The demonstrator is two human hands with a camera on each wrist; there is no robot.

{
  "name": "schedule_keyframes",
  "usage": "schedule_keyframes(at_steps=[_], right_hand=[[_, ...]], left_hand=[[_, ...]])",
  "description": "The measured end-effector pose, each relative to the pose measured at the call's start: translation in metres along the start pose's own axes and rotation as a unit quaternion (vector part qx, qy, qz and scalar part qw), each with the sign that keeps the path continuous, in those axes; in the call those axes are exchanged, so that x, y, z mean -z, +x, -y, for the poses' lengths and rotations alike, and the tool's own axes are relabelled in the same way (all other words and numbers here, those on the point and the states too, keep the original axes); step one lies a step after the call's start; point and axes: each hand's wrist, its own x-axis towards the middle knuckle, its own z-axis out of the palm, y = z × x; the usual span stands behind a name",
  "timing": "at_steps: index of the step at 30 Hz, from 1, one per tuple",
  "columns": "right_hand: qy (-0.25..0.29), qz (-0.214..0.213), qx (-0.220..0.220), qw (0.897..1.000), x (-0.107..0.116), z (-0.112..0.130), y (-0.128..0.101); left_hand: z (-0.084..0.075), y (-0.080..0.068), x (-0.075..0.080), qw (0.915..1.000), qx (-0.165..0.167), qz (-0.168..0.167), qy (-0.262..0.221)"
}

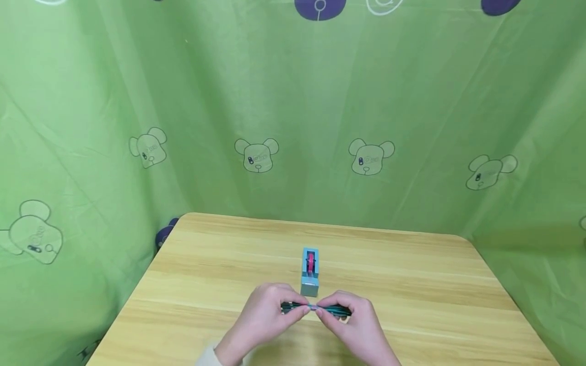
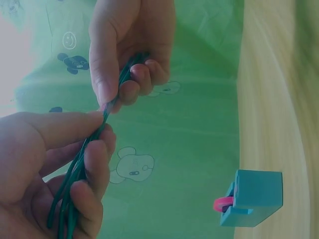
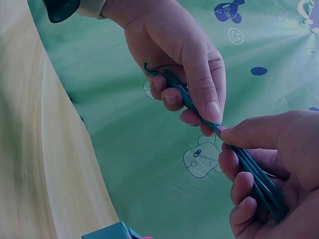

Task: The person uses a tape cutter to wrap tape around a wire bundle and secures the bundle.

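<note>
Both hands meet just above the near part of the counter (image 1: 412,284), sharing one bundle of green cords (image 1: 316,307) that runs level between them. The left hand (image 1: 265,317) has its grip closed on one end, thumb on top and fingers curled beneath, with the cord loops poking out past the knuckles. The right hand (image 1: 354,325) grips the other end the same way, and its thumb tip nearly touches the left thumb at the bundle's middle, where a pale band seems to wrap the strands. Just behind the hands, towards the far edge, a small teal tape dispenser (image 1: 310,272) stands on the wood with a pink roll (image 1: 311,262) set in its top. Green cloth printed with bear faces (image 1: 256,155) hangs all round the counter.
</note>
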Motion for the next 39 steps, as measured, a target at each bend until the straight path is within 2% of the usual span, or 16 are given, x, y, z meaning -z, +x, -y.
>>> schedule_keyframes(at_steps=[8,22,30,39], right_hand=[[-0.001,-0.01,0.007,1.0,0.0001,0.0047,0.0002],[-0.039,-0.018,0.022,0.999,-0.0013,0.006,0.0],[-0.061,-0.037,0.054,0.996,-0.0031,0.0058,-0.0011],[-0.09,-0.056,0.087,0.991,-0.006,0.0021,-0.0016]], left_hand=[[-0.0009,0.0002,-0.0007,0.9999,-0.005,-0.011,-0.005],[-0.003,0.0004,-0.0014,1.0,0.004,-0.005,0.004],[-0.0028,0.0007,-0.0011,0.9997,-0.014,-0.01,0.018],[-0.003,-0.0001,-0.0012,0.9999,0.003,0.004,0.016]])
